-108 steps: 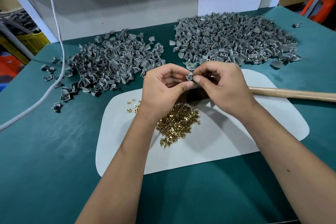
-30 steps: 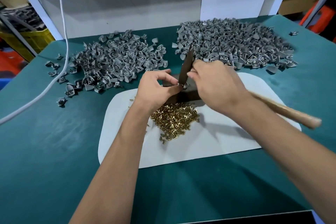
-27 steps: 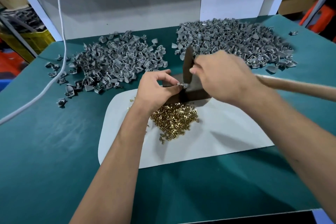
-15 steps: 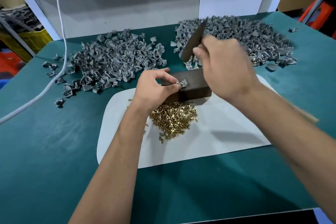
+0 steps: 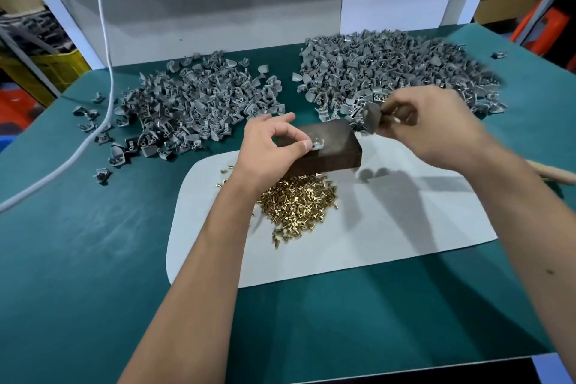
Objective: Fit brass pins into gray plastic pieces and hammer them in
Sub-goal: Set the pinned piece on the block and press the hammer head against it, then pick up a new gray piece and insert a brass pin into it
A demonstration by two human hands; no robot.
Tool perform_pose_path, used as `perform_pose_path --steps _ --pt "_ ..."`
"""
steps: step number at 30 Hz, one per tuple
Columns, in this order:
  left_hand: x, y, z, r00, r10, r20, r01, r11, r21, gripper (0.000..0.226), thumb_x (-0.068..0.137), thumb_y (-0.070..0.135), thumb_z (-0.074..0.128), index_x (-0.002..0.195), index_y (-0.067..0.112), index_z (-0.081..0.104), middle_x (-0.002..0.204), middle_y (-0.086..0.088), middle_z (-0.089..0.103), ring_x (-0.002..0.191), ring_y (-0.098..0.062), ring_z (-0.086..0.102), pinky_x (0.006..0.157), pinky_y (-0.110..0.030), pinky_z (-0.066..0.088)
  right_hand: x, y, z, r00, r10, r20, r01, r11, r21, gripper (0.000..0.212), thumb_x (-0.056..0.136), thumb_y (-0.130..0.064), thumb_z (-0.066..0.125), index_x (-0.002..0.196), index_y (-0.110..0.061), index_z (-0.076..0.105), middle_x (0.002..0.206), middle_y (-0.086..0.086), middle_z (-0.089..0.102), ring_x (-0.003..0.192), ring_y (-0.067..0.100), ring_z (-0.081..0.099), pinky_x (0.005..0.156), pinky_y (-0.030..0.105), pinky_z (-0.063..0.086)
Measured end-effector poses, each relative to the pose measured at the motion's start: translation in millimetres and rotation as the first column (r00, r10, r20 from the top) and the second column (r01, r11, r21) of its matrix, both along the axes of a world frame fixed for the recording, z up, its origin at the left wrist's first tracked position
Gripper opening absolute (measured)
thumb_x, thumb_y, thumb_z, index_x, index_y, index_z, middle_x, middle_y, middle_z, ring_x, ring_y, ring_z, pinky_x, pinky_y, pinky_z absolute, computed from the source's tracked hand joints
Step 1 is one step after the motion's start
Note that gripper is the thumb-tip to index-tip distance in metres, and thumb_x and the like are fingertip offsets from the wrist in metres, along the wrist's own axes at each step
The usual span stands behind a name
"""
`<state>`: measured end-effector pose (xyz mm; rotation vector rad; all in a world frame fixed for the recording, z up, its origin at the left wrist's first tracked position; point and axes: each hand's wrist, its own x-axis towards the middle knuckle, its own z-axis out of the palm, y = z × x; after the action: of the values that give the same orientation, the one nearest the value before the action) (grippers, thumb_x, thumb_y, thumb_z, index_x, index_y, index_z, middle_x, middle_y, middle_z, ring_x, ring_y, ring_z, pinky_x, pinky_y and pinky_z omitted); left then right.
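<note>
The left hand (image 5: 268,146) is pinching a gray piece (image 5: 318,144) steady atop the dark block (image 5: 330,146), while the right hand (image 5: 427,125) is gripping the hammer (image 5: 372,117) raised beside the block, seemingly for striking.

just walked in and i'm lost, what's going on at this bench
A person is hammering brass pins into small gray plastic pieces. The left hand pinches one gray piece on top of a dark block. The right hand grips a hammer close to its head, off to the block's right. A heap of brass pins lies on a white mat, and two piles of gray pieces sit behind.
</note>
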<state>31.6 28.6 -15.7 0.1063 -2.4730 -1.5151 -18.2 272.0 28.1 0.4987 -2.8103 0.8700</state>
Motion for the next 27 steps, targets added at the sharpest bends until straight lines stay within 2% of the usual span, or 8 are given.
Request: perform_pose_path --steps 2,4,6,9,12,16,19,27 --pt "-0.4 1.4 -0.2 1.000 -0.010 0.007 0.010 1.000 0.011 0.013 0.084 0.014 0.081 0.080 0.026 0.078 0.141 -0.001 0.061 0.146 -0.014 0.035 0.115 -0.029 0.017 -2.6 8.6 -7.4 0.998 -0.041 0.041 0.040 0.999 0.036 0.012 0.084 -0.022 0.082 0.086 -0.029 0.072 0.079 -0.005 0.069 0.068 0.011 0.061 0.062 0.025 0.044" --pt "-0.7 2.5 0.1 1.000 -0.016 0.014 0.015 1.000 0.016 0.015 0.084 0.013 0.080 0.079 0.027 0.078 0.141 -0.001 0.062 0.145 -0.013 0.035 0.113 -0.028 0.017 -3.1 10.6 -14.8 0.995 -0.057 0.083 0.047 0.992 0.120 0.019 0.084 -0.016 0.079 0.078 -0.031 0.069 0.079 -0.004 0.071 0.072 0.014 0.064 0.068 0.029 0.051" --pt "-1.0 2.7 0.0 1.000 -0.019 0.013 0.019 1.000 0.018 0.014 0.084 0.013 0.080 0.079 0.026 0.078 0.140 -0.002 0.062 0.144 -0.013 0.038 0.117 -0.031 0.018 -2.2 8.6 -19.4 0.993 -0.052 0.109 0.029 0.979 0.202 0.021 0.084 -0.016 0.078 0.074 -0.032 0.068 0.080 -0.002 0.073 0.077 0.020 0.066 0.074 0.034 0.055" --pt "-0.5 2.9 0.3 1.000 -0.020 0.007 0.020 0.999 0.025 0.015 0.084 0.013 0.080 0.078 0.027 0.077 0.141 -0.001 0.061 0.144 -0.014 0.038 0.119 -0.033 0.018 1.2 -0.5 -18.8 0.995 -0.014 0.103 -0.014 0.963 0.270 0.011 0.082 -0.022 0.080 0.081 -0.031 0.074 0.083 -0.001 0.073 0.082 0.022 0.065 0.077 0.035 0.055" --pt "-0.2 3.9 -0.3 1.000 -0.013 0.001 0.013 0.999 0.033 0.014 0.084 0.013 0.080 0.078 0.026 0.078 0.141 0.000 0.062 0.144 -0.015 0.038 0.121 -0.038 0.018 4.6 -18.0 -14.0 0.998 0.010 -0.059 0.002 0.980 0.200 0.007 0.087 -0.027 0.076 0.093 -0.027 0.074 0.091 -0.001 0.072 0.090 0.023 0.066 0.084 0.037 0.055" --pt "-0.9 5.3 0.6 0.999 -0.027 -0.045 0.029 0.998 0.049 0.016 0.085 0.009 0.079 0.078 0.024 0.077 0.140 -0.001 0.062 0.142 -0.015 0.041 0.123 -0.046 0.021 16.1 -52.4 -10.9 0.959 0.262 -0.111 -0.252 0.963 0.094 0.026 0.090 -0.036 0.074 0.114 -0.027 0.069 0.103 -0.004 0.067 0.097 0.017 0.062 0.092 0.039 0.052" --pt "-0.5 4.1 1.7 0.995 -0.039 -0.087 0.045 0.996 0.076 0.020 0.085 0.007 0.077 0.077 0.025 0.076 0.137 -0.003 0.064 0.140 -0.013 0.045 0.122 -0.047 0.024 16.6 -62.6 -12.5 0.936 0.325 -0.137 -0.315 0.945 0.089 0.018 0.091 -0.034 0.072 0.109 -0.028 0.073 0.100 -0.004 0.065 0.097 0.016 0.059 0.090 0.042 0.049" --pt "-1.9 0.8 0.1 0.988 -0.019 -0.156 0.040 0.990 0.138 0.012 0.084 0.006 0.078 0.081 0.017 0.078 0.131 -0.002 0.066 0.132 -0.010 0.054 0.118 -0.046 0.034 8.7 -62.2 -11.5 0.947 0.299 -0.118 -0.308 0.949 -0.072 0.020 0.084 -0.030 0.082 0.102 -0.023 0.077 0.090 -0.007 0.073 0.083 0.008 0.067 0.083 0.031 0.055"
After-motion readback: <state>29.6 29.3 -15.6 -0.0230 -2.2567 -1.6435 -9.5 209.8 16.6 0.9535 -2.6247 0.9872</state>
